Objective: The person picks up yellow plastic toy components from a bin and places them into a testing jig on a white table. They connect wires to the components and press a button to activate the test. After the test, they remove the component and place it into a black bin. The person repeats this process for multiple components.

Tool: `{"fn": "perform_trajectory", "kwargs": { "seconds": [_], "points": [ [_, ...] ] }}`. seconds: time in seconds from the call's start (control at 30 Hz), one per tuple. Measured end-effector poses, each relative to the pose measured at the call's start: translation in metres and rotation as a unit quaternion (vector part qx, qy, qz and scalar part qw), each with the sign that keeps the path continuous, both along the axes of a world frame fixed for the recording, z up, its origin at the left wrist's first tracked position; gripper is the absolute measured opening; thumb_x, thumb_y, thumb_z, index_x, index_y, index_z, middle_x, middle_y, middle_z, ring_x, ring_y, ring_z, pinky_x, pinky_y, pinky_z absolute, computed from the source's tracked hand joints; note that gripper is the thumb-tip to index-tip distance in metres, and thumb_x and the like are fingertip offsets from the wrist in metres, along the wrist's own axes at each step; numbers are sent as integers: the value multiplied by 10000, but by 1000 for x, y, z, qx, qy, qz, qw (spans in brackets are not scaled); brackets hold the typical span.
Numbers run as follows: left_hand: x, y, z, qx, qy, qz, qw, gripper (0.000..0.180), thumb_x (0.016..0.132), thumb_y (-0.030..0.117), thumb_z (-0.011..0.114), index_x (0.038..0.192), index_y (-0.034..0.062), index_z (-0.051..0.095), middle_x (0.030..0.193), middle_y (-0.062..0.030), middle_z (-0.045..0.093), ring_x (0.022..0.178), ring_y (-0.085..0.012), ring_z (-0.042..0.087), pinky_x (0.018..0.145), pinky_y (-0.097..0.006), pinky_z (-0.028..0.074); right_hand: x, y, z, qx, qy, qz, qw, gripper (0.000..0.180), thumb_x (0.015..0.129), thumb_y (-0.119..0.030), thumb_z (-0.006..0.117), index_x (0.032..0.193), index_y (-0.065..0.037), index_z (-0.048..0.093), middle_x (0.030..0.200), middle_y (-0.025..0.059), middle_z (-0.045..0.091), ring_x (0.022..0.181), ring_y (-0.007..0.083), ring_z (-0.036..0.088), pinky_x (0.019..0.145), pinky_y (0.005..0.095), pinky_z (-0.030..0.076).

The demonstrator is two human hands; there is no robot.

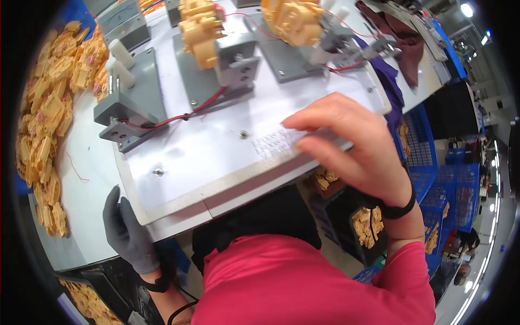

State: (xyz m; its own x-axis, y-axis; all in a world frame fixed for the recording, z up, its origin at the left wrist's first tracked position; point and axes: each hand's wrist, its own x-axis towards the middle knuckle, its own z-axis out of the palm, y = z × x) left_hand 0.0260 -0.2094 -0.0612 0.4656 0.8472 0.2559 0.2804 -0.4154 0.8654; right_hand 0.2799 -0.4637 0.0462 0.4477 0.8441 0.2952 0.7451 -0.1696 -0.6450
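Two yellow plastic parts [201, 38] sit on grey metal fixtures [241, 51] along the white board's [211, 162] far side, well apart from both hands. Over the board's near right, the bare right hand [365, 151] curves, thumb and fingertips parted; beside its near left corner, the gloved left hand's [130, 235] fingers stretch loosely. A pale table [89, 216] bears the board; a yellow heap [46, 124] lies left of it, blue crates [457, 189] right.

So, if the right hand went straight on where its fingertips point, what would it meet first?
The right hand would probably meet the small metal screw on the white board, though depth is unclear.
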Motion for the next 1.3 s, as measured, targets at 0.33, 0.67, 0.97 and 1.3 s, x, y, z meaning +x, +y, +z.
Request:
{"fn": "perform_trajectory", "kwargs": {
  "seconds": [0.33,0.67,0.97,1.3],
  "points": [
    [7,9,20,191,102,-64,974,373,745,-41,690,1104,60,697,670,-58,574,581,-242,538,543,-350,430,-13,47,-7,-121,-54,-66,989,166,742,37,724,892,-18,676,841,104,635,818,283,576,796,372,458],
    [6,9,18,205,128,-71,968,313,733,18,735,1032,109,726,651,-16,574,525,-190,526,492,-323,395,-9,32,-22,-137,-119,-93,979,104,814,76,570,881,0,595,830,104,588,918,294,573,1151,516,286],
    [6,6,20,207,135,-64,967,339,713,-19,716,1036,84,718,666,-31,592,548,-199,546,512,-323,415,-2,22,-30,-114,-148,-62,980,174,774,62,629,934,-3,630,898,98,642,992,326,593,1143,525,299],
    [8,7,22,204,143,-74,966,358,711,-87,671,1049,29,694,662,-56,580,557,-204,517,534,-330,416,-6,28,-27,-90,-123,-48,987,236,713,-11,732,941,-21,671,847,98,641,862,283,566,1100,493,327]
  ]
}}
